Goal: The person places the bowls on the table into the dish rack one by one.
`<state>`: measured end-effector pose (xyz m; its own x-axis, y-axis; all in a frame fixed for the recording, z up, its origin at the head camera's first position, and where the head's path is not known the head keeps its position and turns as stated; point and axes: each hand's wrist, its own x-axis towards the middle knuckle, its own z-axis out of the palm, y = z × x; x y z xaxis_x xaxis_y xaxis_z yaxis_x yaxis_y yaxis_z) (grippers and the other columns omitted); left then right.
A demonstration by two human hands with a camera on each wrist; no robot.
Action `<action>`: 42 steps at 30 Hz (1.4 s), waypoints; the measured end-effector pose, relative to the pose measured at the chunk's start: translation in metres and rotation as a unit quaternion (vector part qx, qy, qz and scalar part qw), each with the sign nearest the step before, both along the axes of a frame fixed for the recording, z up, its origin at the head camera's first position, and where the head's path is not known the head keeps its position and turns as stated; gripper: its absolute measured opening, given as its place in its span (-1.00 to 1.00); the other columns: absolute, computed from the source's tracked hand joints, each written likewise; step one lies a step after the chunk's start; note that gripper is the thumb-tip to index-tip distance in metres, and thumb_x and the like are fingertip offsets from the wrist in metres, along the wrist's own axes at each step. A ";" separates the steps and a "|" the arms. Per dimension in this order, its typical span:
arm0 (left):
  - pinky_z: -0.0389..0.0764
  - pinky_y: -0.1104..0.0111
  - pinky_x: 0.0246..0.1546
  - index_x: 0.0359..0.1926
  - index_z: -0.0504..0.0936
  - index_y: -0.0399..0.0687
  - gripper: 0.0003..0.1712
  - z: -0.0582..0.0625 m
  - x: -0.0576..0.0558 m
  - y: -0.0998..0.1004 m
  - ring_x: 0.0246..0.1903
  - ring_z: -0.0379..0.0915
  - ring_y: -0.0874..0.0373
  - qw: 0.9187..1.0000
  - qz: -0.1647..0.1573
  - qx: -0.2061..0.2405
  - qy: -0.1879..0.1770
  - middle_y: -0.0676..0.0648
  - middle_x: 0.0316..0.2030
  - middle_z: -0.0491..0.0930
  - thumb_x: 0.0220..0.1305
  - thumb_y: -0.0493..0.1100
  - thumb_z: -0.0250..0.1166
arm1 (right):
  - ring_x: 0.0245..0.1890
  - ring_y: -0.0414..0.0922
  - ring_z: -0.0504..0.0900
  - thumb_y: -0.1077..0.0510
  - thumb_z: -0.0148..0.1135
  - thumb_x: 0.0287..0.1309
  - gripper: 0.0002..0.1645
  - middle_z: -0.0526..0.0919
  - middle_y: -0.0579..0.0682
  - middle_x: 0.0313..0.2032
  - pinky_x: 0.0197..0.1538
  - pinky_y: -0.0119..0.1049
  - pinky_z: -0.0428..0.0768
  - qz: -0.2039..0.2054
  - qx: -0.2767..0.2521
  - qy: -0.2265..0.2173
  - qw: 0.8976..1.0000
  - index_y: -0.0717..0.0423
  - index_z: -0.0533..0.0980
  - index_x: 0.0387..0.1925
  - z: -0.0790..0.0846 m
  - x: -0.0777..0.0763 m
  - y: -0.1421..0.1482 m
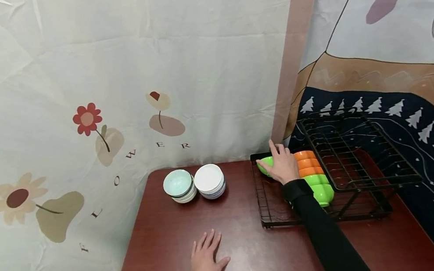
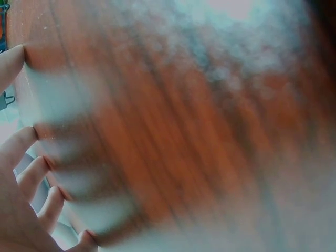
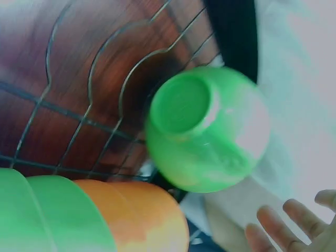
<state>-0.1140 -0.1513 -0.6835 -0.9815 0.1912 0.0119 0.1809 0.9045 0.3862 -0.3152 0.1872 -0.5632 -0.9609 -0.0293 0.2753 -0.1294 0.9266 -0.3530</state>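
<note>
Hands: well apart from each other, at lower centre and right of centre in the head view.
Right hand [image 1: 285, 166]: reaches over the rack from below, with fingers extended and spread, not curled round anything. Lies beside the lone green bowl, with thumb overlapping it in the head view; cannot tell whether touching there. In the right wrist view, shows fingertips at lower right, just clear of the bowl.
Lone green bowl [image 3: 207, 134]: sits in the upper left corner of the rack as seen in the head view. Shows its round base at centre of the right wrist view.
Left hand [image 1: 206, 260]: rests at lower centre with fingers fanned out and fingertips on the counter, holding nothing.
Black wire rack [image 1: 264, 224]: stands right of centre, with a raised upper tier [image 1: 381, 186] toward the right.
Row of bowls: nested on edge in the lower level, partly behind the right forearm; orange bowls [image 1: 307, 162] above, green bowls [image 1: 321, 190] below.
Pale blue bowl [image 1: 177, 183]: tops a short stack left of centre.
White bowl [image 1: 208, 179]: tops another stack, just to the right of the first.
Counter [image 1: 250, 260]: red-brown and glossy, filling the lower middle of the head view; blurred in the left wrist view.
Sleeve [image 1: 326, 230]: black, running up from the bottom edge to the right wrist.
Backdrop [image 1: 207, 43]: pale cloth with printed flowers, upper left to centre.
</note>
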 end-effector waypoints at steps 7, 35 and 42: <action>0.31 -0.34 0.57 0.55 0.58 0.18 -0.06 0.003 -0.001 -0.001 0.57 0.39 -0.23 1.000 0.000 0.003 -0.019 -0.08 0.57 0.52 0.19 0.32 0.56 | 0.55 0.32 0.44 -0.40 0.37 0.38 0.10 0.38 0.25 0.62 0.55 0.33 0.42 0.073 0.006 0.070 0.995 -0.01 0.25 0.73 -0.001 0.062 -0.006; 0.25 -0.35 0.61 0.58 0.54 0.20 -0.05 0.007 -0.001 -0.001 0.61 0.33 -0.24 0.999 0.003 -0.002 -0.044 -0.08 0.61 0.47 0.22 0.32 0.56 | 0.52 0.23 0.56 -0.57 0.44 0.18 0.11 0.58 0.14 0.52 0.51 0.32 0.45 0.020 0.003 -0.105 0.994 -0.02 0.52 0.55 -0.115 0.265 0.032; 0.23 -0.37 0.62 0.58 0.54 0.17 -0.05 0.010 -0.001 -0.001 0.61 0.33 -0.27 0.999 0.001 0.008 -0.051 -0.11 0.61 0.47 0.24 0.30 0.55 | 0.63 0.32 0.39 -0.66 0.37 0.16 0.24 0.45 0.22 0.61 0.60 0.45 0.29 0.012 0.002 -0.204 0.979 0.04 0.44 0.61 -0.124 0.261 0.038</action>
